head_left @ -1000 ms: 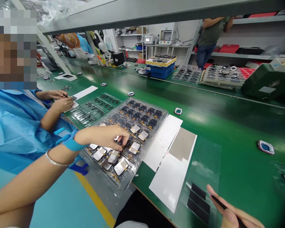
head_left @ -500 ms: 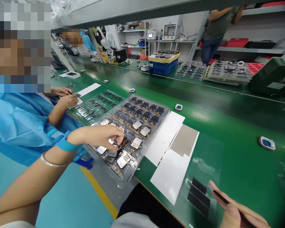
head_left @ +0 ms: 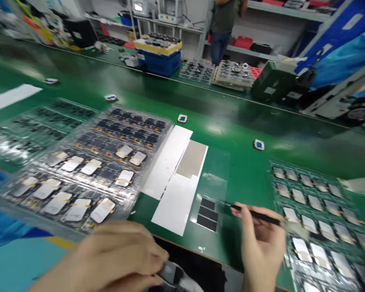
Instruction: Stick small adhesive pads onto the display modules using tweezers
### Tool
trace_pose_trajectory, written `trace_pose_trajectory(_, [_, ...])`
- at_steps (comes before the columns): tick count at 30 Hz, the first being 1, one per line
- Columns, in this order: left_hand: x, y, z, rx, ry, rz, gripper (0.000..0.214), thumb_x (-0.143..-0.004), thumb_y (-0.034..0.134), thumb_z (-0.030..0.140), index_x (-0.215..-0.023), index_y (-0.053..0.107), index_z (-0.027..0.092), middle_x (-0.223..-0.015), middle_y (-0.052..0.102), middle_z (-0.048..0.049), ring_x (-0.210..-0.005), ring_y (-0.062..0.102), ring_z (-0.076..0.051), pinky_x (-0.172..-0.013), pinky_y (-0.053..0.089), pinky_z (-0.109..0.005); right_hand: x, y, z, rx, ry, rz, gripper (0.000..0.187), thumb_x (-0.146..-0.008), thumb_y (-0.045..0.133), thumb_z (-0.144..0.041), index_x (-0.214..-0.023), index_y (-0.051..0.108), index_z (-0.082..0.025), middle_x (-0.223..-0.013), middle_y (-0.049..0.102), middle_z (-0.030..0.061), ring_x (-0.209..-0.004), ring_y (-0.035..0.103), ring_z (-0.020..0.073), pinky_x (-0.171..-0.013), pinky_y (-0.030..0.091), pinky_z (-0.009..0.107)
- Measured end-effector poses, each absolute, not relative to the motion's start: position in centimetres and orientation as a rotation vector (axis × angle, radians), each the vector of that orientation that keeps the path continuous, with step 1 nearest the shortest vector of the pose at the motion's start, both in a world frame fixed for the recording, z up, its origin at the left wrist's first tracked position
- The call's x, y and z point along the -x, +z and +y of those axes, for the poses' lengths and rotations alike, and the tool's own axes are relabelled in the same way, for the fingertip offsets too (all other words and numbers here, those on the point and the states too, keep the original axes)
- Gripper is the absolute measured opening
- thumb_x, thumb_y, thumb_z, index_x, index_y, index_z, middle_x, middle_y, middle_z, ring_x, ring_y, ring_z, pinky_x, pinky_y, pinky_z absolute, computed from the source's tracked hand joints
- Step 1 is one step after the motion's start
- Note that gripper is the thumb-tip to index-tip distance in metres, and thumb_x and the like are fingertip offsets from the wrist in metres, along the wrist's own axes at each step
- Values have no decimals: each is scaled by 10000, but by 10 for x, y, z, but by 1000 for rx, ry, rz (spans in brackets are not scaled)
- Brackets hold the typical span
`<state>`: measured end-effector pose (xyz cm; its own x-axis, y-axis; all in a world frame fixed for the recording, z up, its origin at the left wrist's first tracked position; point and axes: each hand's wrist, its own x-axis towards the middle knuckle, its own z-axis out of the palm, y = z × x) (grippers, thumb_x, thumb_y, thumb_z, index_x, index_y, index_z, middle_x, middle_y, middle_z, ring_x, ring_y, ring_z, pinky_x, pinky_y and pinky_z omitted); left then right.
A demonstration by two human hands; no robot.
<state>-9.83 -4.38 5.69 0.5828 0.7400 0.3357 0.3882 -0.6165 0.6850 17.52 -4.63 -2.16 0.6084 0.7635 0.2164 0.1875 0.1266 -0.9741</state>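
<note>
My left hand (head_left: 124, 251) is low in front of me, blurred, its fingers pinched on a small screen module (head_left: 172, 272) that shows as a shiny grey and dark piece, mostly hidden. My right hand (head_left: 261, 239) holds black tweezers (head_left: 258, 215), tips pointing left, near black rectangular strips (head_left: 207, 213) on a clear sheet (head_left: 215, 170). To the left, a clear plastic tray (head_left: 134, 194) carries rows of small screen modules, some white-faced, others dark. White paper sheets (head_left: 173, 211) and a grey-beige adhesive sheet (head_left: 191, 158) lie between the tray and the strips.
Another tray (head_left: 287, 259) of modules sits at the right, and a clear tray of small dark parts (head_left: 45, 121) at the far left. Several small square frames, one here (head_left: 259, 144), dot the green bench (head_left: 231, 121). A blue bin (head_left: 159, 61) and a person (head_left: 223, 32) are behind.
My left hand has come away from the tray towards me with the module. The view has swung right, bringing the right-hand tray into sight. My right hand still holds the tweezers.
</note>
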Motion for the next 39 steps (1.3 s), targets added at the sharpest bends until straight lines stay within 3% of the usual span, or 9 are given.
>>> trace_pose_trajectory(4, [39,17,-37,-2235,711,806,116,-1028,537,318,-944,572,246,-959,788,21,-842,750,-175,-747,619,-304,-178,-35,-46,1400,604,-965,233,-856,769,-326,-937,598,-190,-886,708,46,-740,749,167,-685,630,253])
trace_pose_trajectory(8, [11,-10,-14,-2397,643,758,181,-1041,499,277,-1166,597,191,-1144,759,-55,-1134,681,-263,-938,573,-453,-174,-45,-44,1432,632,-983,222,-871,754,-324,-953,593,-195,-884,704,49,-728,742,177,-682,632,286])
trace_pose_trajectory(11, [6,-18,-6,-2438,577,742,255,-1024,535,249,-1259,590,164,-1219,736,-65,-1222,630,-257,-1048,512,-459,-173,-47,-45,1457,663,-984,223,-881,744,-329,-964,590,-190,-887,716,68,-751,746,195,-689,632,304])
trace_pose_trajectory(26, [4,-24,-4,-2390,579,758,229,-1020,533,211,-1231,610,167,-1186,737,-63,-1189,626,-242,-1043,475,-437,-169,-41,-44,1500,647,-940,220,-881,743,-326,-937,583,-187,-847,718,46,-682,743,170,-649,634,259])
trace_pose_trajectory(31, [6,-19,-5,-2297,604,763,164,-1019,514,176,-1159,600,177,-1186,713,-77,-1166,608,-248,-969,496,-403,-174,-36,-48,1426,646,-818,268,-849,791,-318,-944,572,-196,-823,754,51,-650,749,173,-640,638,256])
trace_pose_trajectory(35, [7,-14,-6,-2177,829,846,133,-1017,480,153,-903,540,186,-991,672,-61,-927,602,-214,-804,504,-349,-173,-27,-54,1267,841,-575,282,-853,795,-331,-947,562,-203,-803,767,37,-687,773,216,-650,661,298])
trace_pose_trajectory(39, [6,-16,-7,-2208,930,941,199,-1020,469,172,-823,477,201,-808,586,-30,-753,553,-189,-662,464,-307,-156,-16,-58,1145,922,-554,229,-899,749,-316,-945,551,-211,-798,760,18,-778,781,244,-691,674,336])
